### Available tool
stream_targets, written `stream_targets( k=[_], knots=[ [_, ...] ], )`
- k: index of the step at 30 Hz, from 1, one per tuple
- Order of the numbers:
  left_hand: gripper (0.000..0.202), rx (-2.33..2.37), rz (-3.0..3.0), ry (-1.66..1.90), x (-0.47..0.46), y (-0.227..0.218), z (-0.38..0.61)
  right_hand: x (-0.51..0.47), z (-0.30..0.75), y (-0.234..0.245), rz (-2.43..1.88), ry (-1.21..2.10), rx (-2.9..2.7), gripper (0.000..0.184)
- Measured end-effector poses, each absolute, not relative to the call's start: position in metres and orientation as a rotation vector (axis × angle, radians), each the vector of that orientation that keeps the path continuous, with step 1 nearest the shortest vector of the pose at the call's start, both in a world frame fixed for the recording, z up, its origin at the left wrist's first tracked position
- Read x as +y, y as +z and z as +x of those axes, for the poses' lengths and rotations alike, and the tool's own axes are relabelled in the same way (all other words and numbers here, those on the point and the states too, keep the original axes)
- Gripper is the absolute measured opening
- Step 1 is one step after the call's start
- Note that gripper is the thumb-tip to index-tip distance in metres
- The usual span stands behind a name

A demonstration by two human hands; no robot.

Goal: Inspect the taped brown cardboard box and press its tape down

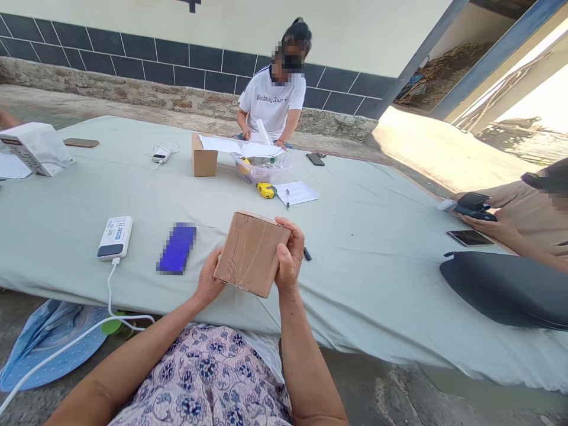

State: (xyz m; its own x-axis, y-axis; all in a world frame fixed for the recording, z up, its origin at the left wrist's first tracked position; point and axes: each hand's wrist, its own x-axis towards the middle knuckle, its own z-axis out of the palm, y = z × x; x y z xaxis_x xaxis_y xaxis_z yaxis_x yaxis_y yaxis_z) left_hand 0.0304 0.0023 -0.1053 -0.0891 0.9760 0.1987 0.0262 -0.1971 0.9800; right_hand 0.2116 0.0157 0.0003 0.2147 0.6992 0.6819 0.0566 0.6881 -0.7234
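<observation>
A small brown cardboard box, with dark scribbled lines and tape on its face, is held tilted between my two hands above the table's near edge. My left hand grips its left side, the fingers partly hidden beneath it. On the right side, my right hand wraps round the edge, thumb on the near face and fingers behind. A black pen or cap lies just right of that hand. Left of the box rest a blurred blue phone and a white power bank with a cable.
Across the cloth-covered table, a person in a white shirt sits behind a plastic basin, a carton and a yellow tape measure. A black case lies at right, near another person. A white box stands far left.
</observation>
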Motion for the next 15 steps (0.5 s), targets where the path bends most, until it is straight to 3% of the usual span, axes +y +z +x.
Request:
stream_targets(
  k=[15],
  knots=[
    [0.048,1.174,1.275,1.444,0.0032,-0.1055,0.032,0.0132,0.2115,-0.0039,-0.663,0.464,-1.307,0.04]
  ],
)
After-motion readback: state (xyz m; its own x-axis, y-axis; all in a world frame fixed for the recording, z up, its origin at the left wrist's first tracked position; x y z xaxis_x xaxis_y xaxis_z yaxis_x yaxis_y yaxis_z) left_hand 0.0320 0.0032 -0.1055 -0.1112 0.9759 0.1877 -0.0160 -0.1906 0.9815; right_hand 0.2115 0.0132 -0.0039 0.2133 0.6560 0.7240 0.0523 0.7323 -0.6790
